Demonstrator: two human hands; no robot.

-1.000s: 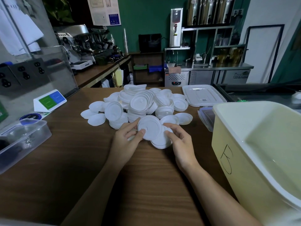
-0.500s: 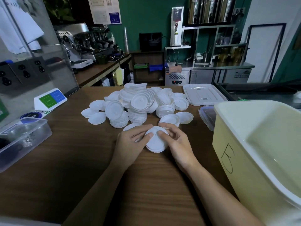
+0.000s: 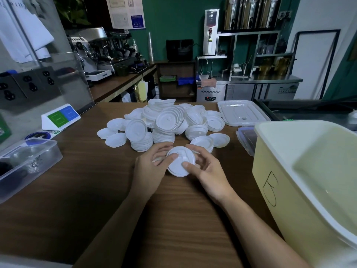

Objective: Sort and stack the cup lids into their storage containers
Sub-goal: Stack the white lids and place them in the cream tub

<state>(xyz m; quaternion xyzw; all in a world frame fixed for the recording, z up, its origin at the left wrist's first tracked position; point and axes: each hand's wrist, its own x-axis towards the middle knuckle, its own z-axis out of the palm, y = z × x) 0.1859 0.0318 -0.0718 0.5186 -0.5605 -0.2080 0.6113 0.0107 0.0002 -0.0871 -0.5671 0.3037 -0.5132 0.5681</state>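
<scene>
- Where the two forearms meet in the middle of the frame, a round white lid (image 3: 180, 165) is held between both hands just above the wooden counter (image 3: 92, 200). I cannot tell whether it is one lid or a few nested together.
- The left hand (image 3: 151, 168) is curled round the lid's left edge, with the thumb tip pressed on its top face and the fingers wrapped over the far rim.
- The right hand (image 3: 209, 172) grips the right edge in much the same way. Its thumb lies on the top face near the lower rim, the index finger arches over the far side, and the other fingers are tucked behind.
- Just beyond the hands, in the upper middle of the frame, lies the pile of lids (image 3: 168, 120). Some are in short leaning stacks, and others lie loose and flat on the counter at the left and right fringes.
- At the right edge stands a large pale yellow bin (image 3: 280, 190), open at the top, with a hand-drawn mark on its near wall.
- Between the bin and the pile sits a small clear box (image 3: 245, 140) with a dark top, partly hidden by the bin.
- Above that box in the frame, a flat white tray cover (image 3: 241, 113) lies on the counter.
- At the left edge a clear plastic tub (image 3: 32, 161) holds dark items too blurred to name.
- Above the tub in the frame stands a small green-and-blue sign (image 3: 60, 117).
</scene>
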